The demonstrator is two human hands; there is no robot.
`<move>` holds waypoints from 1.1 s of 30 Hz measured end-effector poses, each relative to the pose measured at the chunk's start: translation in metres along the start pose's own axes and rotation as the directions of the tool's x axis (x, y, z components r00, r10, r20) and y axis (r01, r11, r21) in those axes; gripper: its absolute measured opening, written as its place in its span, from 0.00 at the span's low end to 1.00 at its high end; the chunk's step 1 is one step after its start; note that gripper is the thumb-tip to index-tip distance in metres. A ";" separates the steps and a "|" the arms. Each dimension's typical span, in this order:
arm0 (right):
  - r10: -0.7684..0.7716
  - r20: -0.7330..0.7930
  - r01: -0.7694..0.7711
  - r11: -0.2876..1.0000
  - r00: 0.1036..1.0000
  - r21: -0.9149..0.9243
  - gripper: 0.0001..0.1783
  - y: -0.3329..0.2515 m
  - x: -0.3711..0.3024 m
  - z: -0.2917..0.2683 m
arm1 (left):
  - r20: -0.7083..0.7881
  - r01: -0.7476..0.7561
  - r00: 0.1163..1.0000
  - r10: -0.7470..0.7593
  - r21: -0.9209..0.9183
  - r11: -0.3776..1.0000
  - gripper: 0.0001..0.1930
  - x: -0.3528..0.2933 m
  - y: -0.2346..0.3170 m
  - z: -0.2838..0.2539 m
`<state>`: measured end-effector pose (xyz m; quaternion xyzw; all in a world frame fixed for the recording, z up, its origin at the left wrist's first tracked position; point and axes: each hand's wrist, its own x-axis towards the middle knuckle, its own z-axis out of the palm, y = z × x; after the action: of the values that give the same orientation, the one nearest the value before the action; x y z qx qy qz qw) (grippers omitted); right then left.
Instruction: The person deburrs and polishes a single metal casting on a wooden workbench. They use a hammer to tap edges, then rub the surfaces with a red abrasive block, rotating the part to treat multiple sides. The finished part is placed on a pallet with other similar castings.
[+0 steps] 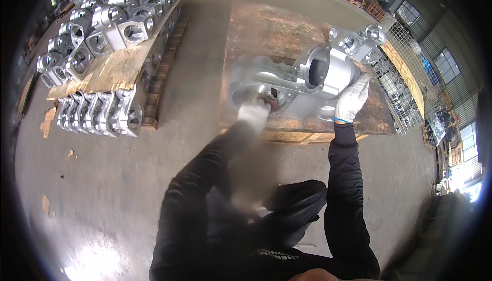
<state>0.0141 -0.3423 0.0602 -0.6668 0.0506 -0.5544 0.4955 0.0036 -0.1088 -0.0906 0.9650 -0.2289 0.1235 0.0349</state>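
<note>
A large silver metal casting (335,73) with round bores lies on a brown wooden board (274,27) in front of me. My right hand (352,99), in a white glove, rests against the right side of its cylinder with the fingers stretched out and lying flat. My left hand (254,114), also gloved, is closed at the casting's near left part and smeared a little by motion. A small reddish-brown piece (269,102) shows at its fingers; its kind is unclear. Another silver casting (356,43) stands behind, at the board's far right.
Stacked silver castings (110,17) fill a pallet at the left, with a wooden sheet (110,68) between layers. Wire mesh cages (405,89) stand right of the board. Torn cardboard (48,122) lies on the grey floor at the left.
</note>
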 end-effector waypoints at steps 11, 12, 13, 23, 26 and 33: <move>-0.081 -0.003 0.078 0.975 0.997 -0.210 0.33 -0.012 0.003 0.001 | 0.272 -0.144 0.906 -0.324 -0.522 -0.841 0.15 -0.005 -0.005 -0.060; -0.058 0.002 0.057 0.974 0.998 -0.219 0.33 -0.011 0.004 -0.001 | 0.367 -0.235 0.871 -0.328 -0.276 -0.932 0.15 -0.007 -0.006 -0.062; -0.029 0.009 0.030 0.971 1.000 -0.236 0.33 -0.009 0.004 -0.002 | 0.336 -0.286 0.863 -0.377 -0.289 -0.914 0.15 -0.006 -0.004 -0.062; -0.024 -0.035 0.014 0.965 0.999 -0.264 0.32 -0.016 -0.005 0.008 | 0.028 0.173 0.982 -0.188 -0.542 0.823 0.16 -0.007 0.013 -0.041; 0.168 0.066 -0.160 0.981 0.984 -0.112 0.31 -0.025 -0.012 -0.008 | 0.225 0.097 0.972 -0.064 -0.138 0.986 0.13 -0.004 -0.014 -0.031; 0.436 0.296 -0.413 0.900 0.850 -0.141 0.33 0.027 -0.150 -0.113 | 0.395 0.348 0.855 -0.334 -0.917 -0.195 0.20 -0.045 0.024 -0.009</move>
<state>-0.1193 -0.3318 -0.0749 -0.7373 0.1355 -0.3135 0.5829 -0.0475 -0.1093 -0.0931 0.6492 0.0245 -0.1013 0.7534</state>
